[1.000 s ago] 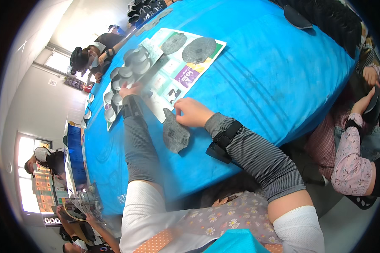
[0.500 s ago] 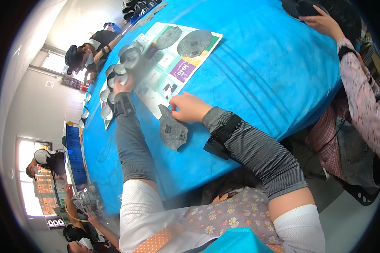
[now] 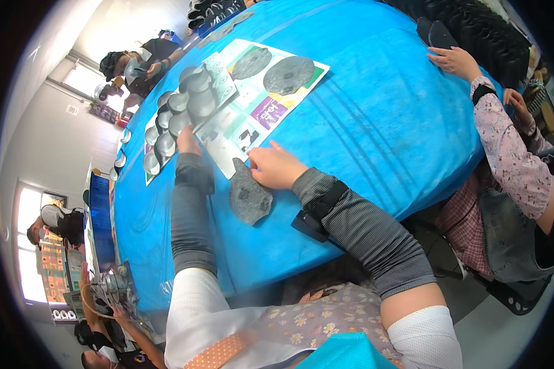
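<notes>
Upper left, your left hand (image 3: 189,141) is at silvery cups (image 3: 165,144); I cannot tell its grip. Mid-frame, your right hand (image 3: 277,165) touches a grey flat piece (image 3: 248,198), hold unclear

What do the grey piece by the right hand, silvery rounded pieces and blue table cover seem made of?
Grey piece: perhaps matte felt or similar fabric; mottled surface.
Silvery rounded pieces: satin, possibly moulded plastic or coated foam; they shine softly.
Blue table cover: probably plastic sheeting, given its sheen and creases.
</notes>
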Demonstrator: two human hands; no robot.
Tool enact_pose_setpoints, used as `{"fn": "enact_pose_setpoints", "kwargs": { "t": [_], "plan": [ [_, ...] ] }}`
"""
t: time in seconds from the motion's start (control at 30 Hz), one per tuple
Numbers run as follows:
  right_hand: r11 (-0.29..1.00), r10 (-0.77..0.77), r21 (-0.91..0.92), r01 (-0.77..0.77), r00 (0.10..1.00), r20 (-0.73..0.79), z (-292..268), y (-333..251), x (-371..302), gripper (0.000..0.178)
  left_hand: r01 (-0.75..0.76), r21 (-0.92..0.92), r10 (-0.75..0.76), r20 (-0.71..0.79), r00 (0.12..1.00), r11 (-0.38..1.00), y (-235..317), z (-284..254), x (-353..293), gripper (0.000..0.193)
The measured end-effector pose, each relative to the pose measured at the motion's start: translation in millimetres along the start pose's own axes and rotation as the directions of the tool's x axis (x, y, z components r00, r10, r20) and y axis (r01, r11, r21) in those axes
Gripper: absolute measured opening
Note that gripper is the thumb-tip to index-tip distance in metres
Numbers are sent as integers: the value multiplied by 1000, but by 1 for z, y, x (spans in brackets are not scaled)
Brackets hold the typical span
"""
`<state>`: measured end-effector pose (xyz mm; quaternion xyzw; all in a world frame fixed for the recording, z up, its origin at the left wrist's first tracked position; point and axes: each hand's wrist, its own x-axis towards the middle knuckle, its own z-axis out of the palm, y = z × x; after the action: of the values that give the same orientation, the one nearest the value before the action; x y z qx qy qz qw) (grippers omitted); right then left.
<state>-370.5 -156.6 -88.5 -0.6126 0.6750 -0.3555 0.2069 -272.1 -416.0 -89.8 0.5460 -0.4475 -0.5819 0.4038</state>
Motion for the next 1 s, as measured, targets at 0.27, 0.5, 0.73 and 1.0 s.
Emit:
{"fn": "enact_pose_setpoints", "kwargs": {
  "t": [0.27, 0.5, 0.73, 1.0],
  "plan": [
    [971, -211, 95, 219, 974, -86, 10, -67, 3, 13, 101, -165, -76, 151, 986, 981, 47, -120, 28, 18],
    [429, -208, 882, 196, 971, -115, 0, -72, 11, 11, -499, 304, 245, 598, 763, 812, 26, -113, 33, 5],
    [-71, -390, 970, -235, 901, 190, -19, -84, 8, 13, -695, 551, 385, 582, 716, 461, 21, -66, -11, 17],
    [-139, -343, 970, -201, 928, 143, -26, -84, 6, 12, -189, 389, -88, 593, 800, 902, 53, -75, -137, 45]
  ]
}}
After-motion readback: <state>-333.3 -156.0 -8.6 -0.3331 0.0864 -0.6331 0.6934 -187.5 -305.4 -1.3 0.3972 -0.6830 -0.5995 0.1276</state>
